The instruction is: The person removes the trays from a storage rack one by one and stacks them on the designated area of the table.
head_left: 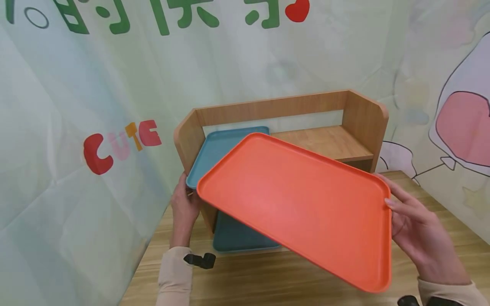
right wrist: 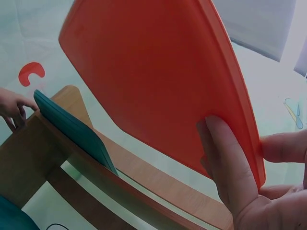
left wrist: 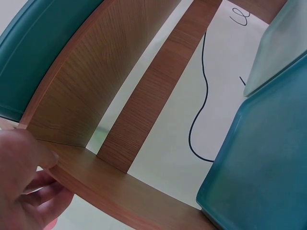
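An orange-red tray (head_left: 298,208) is held up tilted in front of a small wooden shelf (head_left: 268,109). My right hand (head_left: 419,229) pinches the tray's right edge between thumb and fingers; the right wrist view shows fingers (right wrist: 230,163) along its underside. My left hand (head_left: 183,210) grips the front of the shelf's left side board, its thumb against the wood in the left wrist view. Right by that hand, a blue tray (head_left: 220,146) lies on the left of the upper board. The orange-red tray covers part of it in the head view.
Below, a dark teal tray (head_left: 243,236) lies in the lower compartment and sticks out at the front. The shelf stands on a wood-grain table (head_left: 183,272) against a printed cloth backdrop (head_left: 122,76). A second printed sheet (head_left: 459,191) hangs at the right.
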`<state>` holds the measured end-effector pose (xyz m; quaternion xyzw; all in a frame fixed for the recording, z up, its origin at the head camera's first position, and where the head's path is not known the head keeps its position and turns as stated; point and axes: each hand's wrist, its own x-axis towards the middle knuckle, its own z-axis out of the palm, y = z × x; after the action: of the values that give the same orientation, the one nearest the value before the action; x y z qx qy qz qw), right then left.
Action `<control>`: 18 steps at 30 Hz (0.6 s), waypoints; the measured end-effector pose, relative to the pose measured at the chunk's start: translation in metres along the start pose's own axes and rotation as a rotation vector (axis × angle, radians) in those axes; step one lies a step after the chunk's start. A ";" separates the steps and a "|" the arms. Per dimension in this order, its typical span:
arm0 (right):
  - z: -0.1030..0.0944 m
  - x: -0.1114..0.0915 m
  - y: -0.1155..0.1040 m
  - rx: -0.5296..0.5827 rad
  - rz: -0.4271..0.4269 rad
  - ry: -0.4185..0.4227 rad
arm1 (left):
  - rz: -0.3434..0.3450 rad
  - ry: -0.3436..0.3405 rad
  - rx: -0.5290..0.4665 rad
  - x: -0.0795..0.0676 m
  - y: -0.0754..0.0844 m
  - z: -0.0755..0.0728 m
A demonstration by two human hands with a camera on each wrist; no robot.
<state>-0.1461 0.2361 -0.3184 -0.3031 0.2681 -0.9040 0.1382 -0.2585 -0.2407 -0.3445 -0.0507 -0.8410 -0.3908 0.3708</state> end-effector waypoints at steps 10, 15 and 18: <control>0.004 -0.001 0.007 -0.025 0.140 -0.067 | -0.046 -0.031 -0.149 -0.003 -0.005 0.000; 0.004 -0.002 0.010 -0.047 0.185 -0.104 | 0.008 -0.045 -0.160 -0.004 -0.014 0.002; 0.003 -0.003 0.012 -0.022 0.212 -0.115 | 0.026 -0.058 -0.172 -0.004 -0.016 0.001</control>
<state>-0.1409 0.2259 -0.3243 -0.3261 0.3000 -0.8624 0.2450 -0.2620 -0.2504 -0.3574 -0.1045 -0.8140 -0.4551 0.3456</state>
